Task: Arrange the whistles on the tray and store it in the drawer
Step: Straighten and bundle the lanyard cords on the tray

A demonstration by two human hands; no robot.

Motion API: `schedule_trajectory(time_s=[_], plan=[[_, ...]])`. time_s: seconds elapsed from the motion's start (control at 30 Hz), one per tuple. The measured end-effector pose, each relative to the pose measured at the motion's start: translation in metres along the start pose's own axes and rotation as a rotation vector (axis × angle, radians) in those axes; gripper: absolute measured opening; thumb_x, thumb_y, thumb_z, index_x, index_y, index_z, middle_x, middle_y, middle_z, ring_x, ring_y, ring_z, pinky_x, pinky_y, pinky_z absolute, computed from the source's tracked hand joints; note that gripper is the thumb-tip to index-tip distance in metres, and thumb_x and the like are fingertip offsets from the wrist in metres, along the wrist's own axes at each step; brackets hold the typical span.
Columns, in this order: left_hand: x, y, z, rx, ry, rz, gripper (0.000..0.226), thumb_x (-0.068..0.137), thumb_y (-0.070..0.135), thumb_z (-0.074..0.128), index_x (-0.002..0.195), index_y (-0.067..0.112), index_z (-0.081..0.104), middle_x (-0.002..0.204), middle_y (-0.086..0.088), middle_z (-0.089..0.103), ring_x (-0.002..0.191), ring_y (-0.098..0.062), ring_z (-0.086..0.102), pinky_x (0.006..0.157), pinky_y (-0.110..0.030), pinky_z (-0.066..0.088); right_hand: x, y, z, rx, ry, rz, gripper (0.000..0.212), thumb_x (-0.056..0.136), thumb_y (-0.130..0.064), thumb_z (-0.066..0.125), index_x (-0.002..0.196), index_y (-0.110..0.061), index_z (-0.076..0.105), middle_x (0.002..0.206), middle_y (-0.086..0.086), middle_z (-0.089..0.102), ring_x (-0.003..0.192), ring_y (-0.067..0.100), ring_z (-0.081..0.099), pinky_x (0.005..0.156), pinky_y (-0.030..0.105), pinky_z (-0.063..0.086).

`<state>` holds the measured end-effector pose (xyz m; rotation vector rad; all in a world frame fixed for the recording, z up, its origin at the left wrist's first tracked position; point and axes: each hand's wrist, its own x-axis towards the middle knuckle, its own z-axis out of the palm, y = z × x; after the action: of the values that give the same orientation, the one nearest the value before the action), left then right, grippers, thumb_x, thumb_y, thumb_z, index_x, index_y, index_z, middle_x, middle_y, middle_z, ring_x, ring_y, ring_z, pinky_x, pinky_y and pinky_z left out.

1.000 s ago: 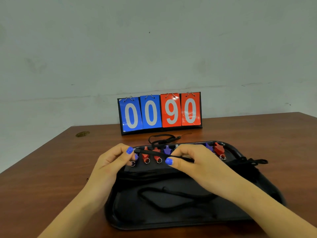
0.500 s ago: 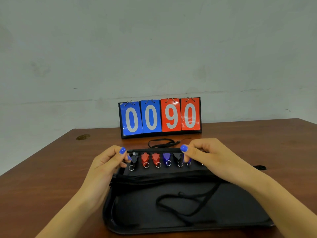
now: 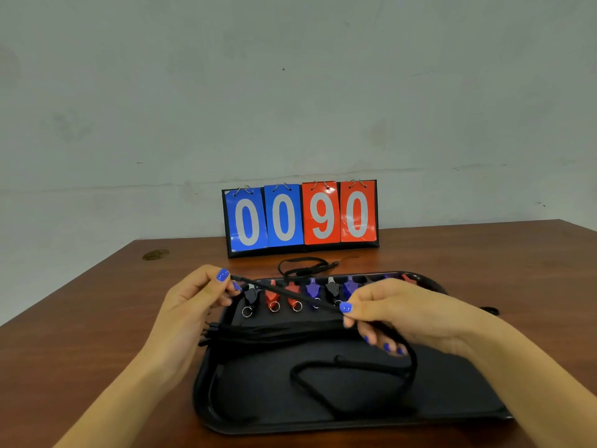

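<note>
1. We see the left hand (image 3: 190, 305) pinching one end of a black lanyard (image 3: 287, 294) between thumb and forefinger, above the far-left corner of the black tray (image 3: 206, 392).
2. The right hand (image 3: 397, 315) holds the same lanyard further along, its grip closed on the cord between thumb and fingers; the cord runs taut between the two hands.
3. Below the right hand the lanyard drops and loops across the tray floor; where it passes inside the palm is hidden from us.
4. The whistles (image 3: 292, 295) lie in a row along the tray's far edge, black, red and purple, with metal rings toward us.
5. The right hand covers part of the row, so we cannot count the whistles; two at the far-right corner show only as coloured tips.
6. A bundle of black cords (image 3: 258, 331) lies across the tray just nearer than the whistles; we cannot make out single strands.
7. The tray sits at the worktop (image 3: 80, 334) near edge, its near-right corner hidden by the right forearm.
8. Another black lanyard (image 3: 302, 266) lies on the worktop beyond the tray, before a scoreboard (image 3: 300, 216) reading 0090.
</note>
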<state>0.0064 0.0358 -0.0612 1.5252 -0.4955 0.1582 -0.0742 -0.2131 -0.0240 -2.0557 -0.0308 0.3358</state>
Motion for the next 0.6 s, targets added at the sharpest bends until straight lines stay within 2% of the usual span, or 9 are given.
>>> schedule_trajectory(time_s=[0.07, 0.13, 0.4, 0.5, 0.6], plan=[[0.002, 0.001, 0.0, -0.032, 0.032, 0.008, 0.014, 0.077, 0.027, 0.065, 0.065, 0.025, 0.069, 0.072, 0.004, 0.065, 0.079, -0.018, 0.055, 0.083, -0.036, 0.043, -0.002, 0.0, -0.001, -0.045, -0.082, 0.057, 0.024, 0.095, -0.031, 0.048, 0.082, -0.016, 0.061, 0.052, -0.006, 0.045, 0.041, 0.006, 0.033, 0.041, 0.017, 0.027], [0.003, 0.001, -0.003, -0.057, 0.066, 0.007, 0.021, 0.078, 0.026, 0.054, 0.064, 0.025, 0.069, 0.072, 0.005, 0.065, 0.079, -0.018, 0.055, 0.083, -0.035, 0.043, -0.003, -0.001, -0.004, -0.081, -0.092, 0.066, 0.026, 0.095, -0.032, 0.047, 0.078, -0.017, 0.06, 0.049, -0.008, 0.04, 0.04, 0.006, 0.028, 0.041, 0.018, 0.023], [0.008, -0.001, -0.005, -0.078, 0.125, 0.016, 0.039, 0.09, 0.012, 0.047, 0.061, 0.026, 0.069, 0.069, 0.006, 0.064, 0.078, -0.016, 0.056, 0.078, -0.034, 0.043, -0.011, 0.003, -0.03, -0.062, -0.031, 0.054, 0.032, 0.095, -0.033, 0.046, 0.07, -0.016, 0.056, 0.046, -0.007, 0.035, 0.042, 0.009, 0.027, 0.046, 0.021, 0.027], [0.009, -0.001, -0.009, -0.076, 0.157, 0.019, 0.044, 0.093, 0.01, 0.044, 0.059, 0.025, 0.068, 0.068, 0.006, 0.063, 0.08, -0.018, 0.056, 0.077, -0.034, 0.043, -0.017, 0.008, -0.044, -0.045, 0.013, 0.065, 0.033, 0.096, -0.03, 0.045, 0.068, -0.015, 0.054, 0.046, -0.006, 0.032, 0.041, 0.009, 0.024, 0.043, 0.021, 0.023], [0.011, 0.0, -0.011, -0.093, 0.181, 0.005, 0.04, 0.093, 0.011, 0.044, 0.062, 0.021, 0.065, 0.066, 0.006, 0.062, 0.077, -0.017, 0.055, 0.075, -0.033, 0.043, -0.021, 0.014, -0.056, -0.004, 0.093, 0.079, 0.036, 0.095, -0.034, 0.045, 0.067, -0.013, 0.055, 0.048, -0.003, 0.03, 0.042, 0.009, 0.02, 0.041, 0.02, 0.017]])
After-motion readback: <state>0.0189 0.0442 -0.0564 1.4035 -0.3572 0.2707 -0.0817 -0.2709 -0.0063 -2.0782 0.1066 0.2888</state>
